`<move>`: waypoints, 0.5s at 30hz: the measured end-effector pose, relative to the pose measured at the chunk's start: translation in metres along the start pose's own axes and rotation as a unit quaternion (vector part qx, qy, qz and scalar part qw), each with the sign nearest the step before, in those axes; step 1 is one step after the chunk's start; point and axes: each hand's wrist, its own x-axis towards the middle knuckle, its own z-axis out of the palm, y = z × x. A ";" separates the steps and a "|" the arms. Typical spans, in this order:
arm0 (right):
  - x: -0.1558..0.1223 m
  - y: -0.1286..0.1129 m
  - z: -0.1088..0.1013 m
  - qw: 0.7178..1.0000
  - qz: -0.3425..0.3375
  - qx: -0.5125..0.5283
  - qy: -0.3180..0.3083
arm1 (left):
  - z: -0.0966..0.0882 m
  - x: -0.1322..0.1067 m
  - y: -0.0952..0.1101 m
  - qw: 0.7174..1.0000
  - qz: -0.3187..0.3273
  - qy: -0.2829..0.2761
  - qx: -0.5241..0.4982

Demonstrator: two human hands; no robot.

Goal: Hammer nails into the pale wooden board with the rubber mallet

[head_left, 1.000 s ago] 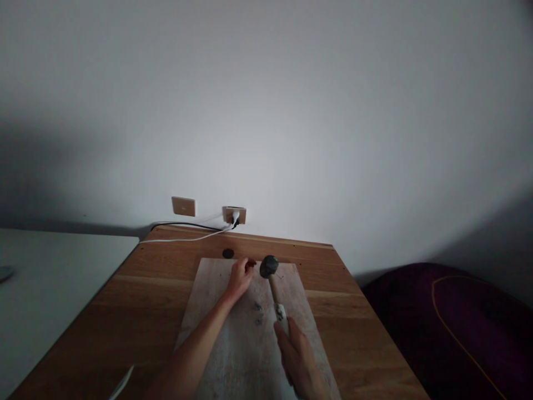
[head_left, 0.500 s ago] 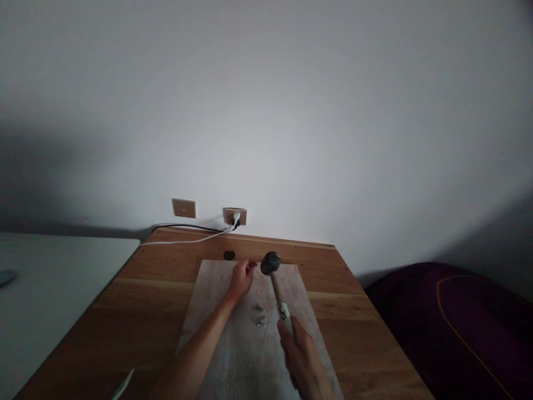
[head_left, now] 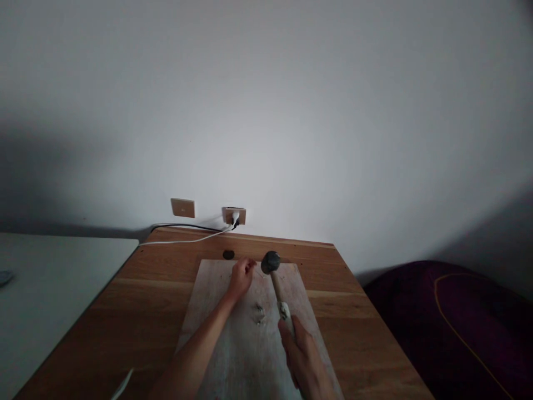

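My right hand is wrapped round the pale grip of a mallet. The mallet has a dark, rounded head and a wooden handle, and its head hangs over the far part of a whitish, worn board. Just left of that head is my left hand, its fingers pinched together at the board's far end. Whatever sits between those fingertips is too small to make out. Small shiny metal pieces, perhaps nails or screws, lie on the board between my two arms.
The board rests on a brown wooden table against a wall. White and black cables run to a socket, beside a wall plate. A pale surface adjoins on the left. A dark purple rounded seat stands right.
Hardly anything differs. Both hands and the mallet hold nearly the same positions, and the view has shifted very slightly.
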 end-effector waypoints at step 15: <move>-0.003 0.008 -0.002 1.000 0.022 0.018 0.006 | 0.001 0.000 -0.002 1.000 0.006 0.003 -0.006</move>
